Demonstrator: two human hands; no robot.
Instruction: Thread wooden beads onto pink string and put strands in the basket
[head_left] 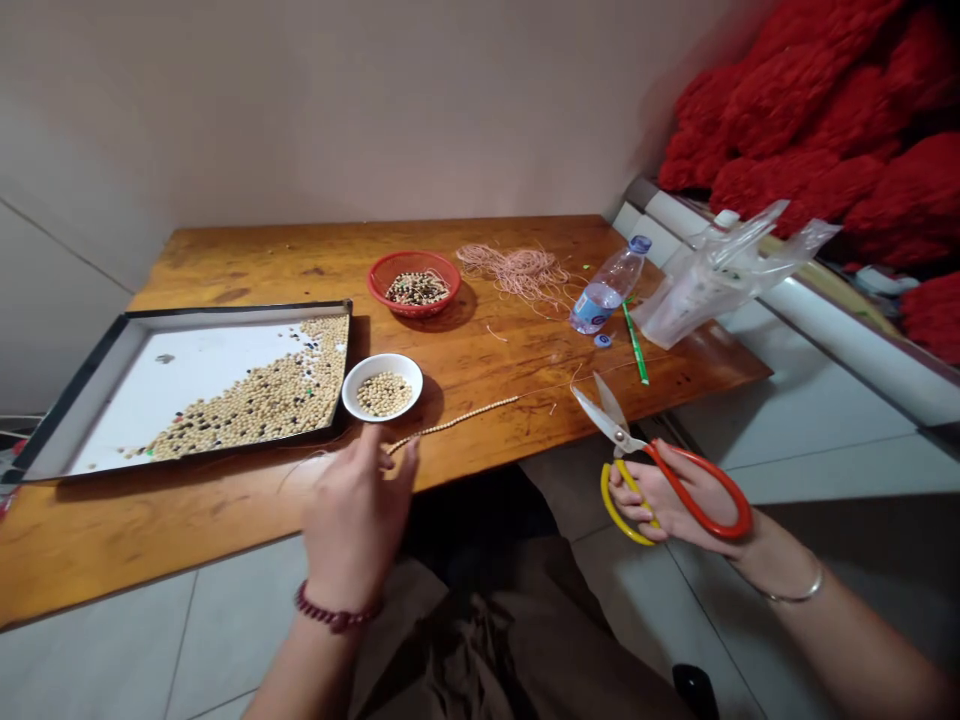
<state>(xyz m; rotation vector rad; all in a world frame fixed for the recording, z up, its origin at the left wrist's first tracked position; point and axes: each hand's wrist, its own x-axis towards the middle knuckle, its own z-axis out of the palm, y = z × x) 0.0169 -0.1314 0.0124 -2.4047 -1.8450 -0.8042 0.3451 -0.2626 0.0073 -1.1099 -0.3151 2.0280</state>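
Note:
My left hand [356, 510] is at the table's front edge, its thumb and forefinger apart around the near end of a strand of small beige beads [465, 414]. The strand lies slantwise on the wood, and bare thread runs on from its far end to the right. Some of the left fingers are hidden behind the hand. Scissors [621, 436] with one red and one yellow handle are in my right hand [656, 500], beyond the front edge. Their blades are spread, with the tips close to the thread. Just above my left hand stands a white bowl [350, 400] of beige beads.
On the left lies a black-rimmed tray [232, 308] with loose beads. A red basket [382, 268] of mixed beads and a pink thread tangle [517, 270] are farther back. Rightward are a water bottle [607, 285], its cap [602, 341], a green stick [636, 345] and a plastic bag [686, 300].

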